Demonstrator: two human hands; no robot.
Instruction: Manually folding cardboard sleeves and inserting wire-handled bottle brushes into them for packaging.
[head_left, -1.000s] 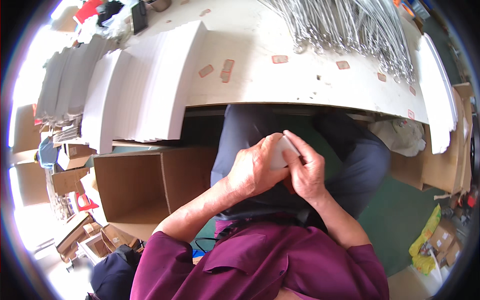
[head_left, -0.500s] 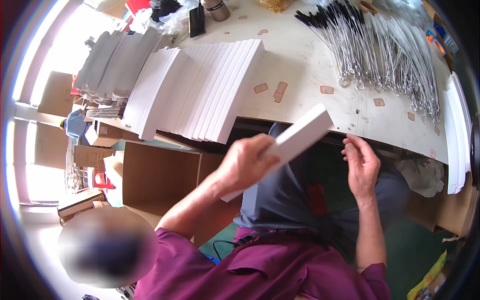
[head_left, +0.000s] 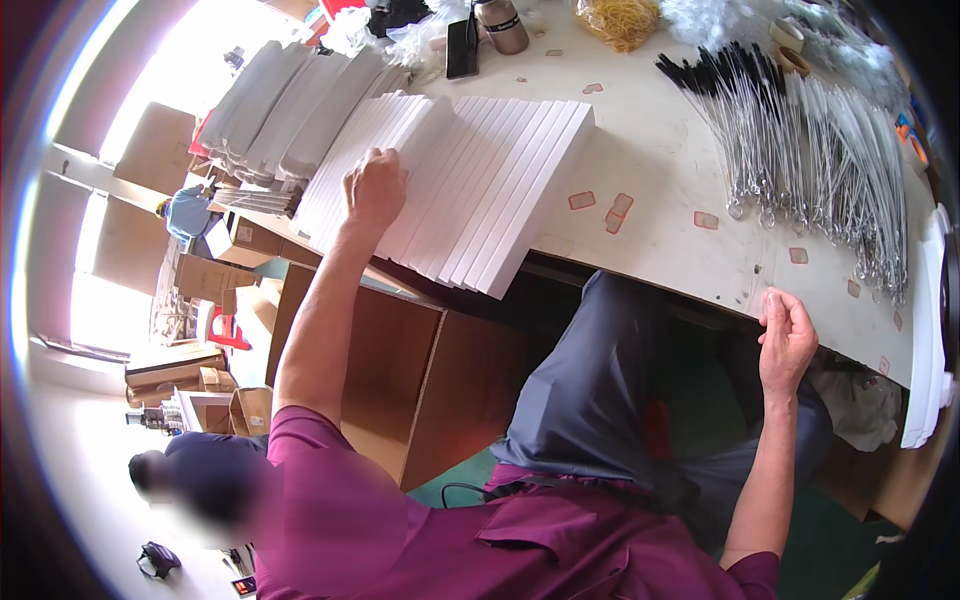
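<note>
Half a second earlier our left hand (head_left: pixel 375 190) had held a long flat white cardboard box up over our lap; now it had come down as a closed fist onto the row of long flat white cardboard boxes (head_left: pixel 470 195) leaning like shingles on the pale bench (head_left: pixel 660 170). Whether the fingers were clamped on a box or merely pressed against the row, we could not tell. Our right hand (head_left: pixel 785 335) had dropped to the near edge of the bench, fingers loosely curled and holding nothing. We judged these boxes to be light, hollow and fairly stiff, yet easy to dent at the corners, so a grip across the narrow width near the middle would serve best. A bundle of thin silver metal rods with black tips (head_left: pixel 810 150) lay fanned out to the right, well apart from the boxes.
</note>
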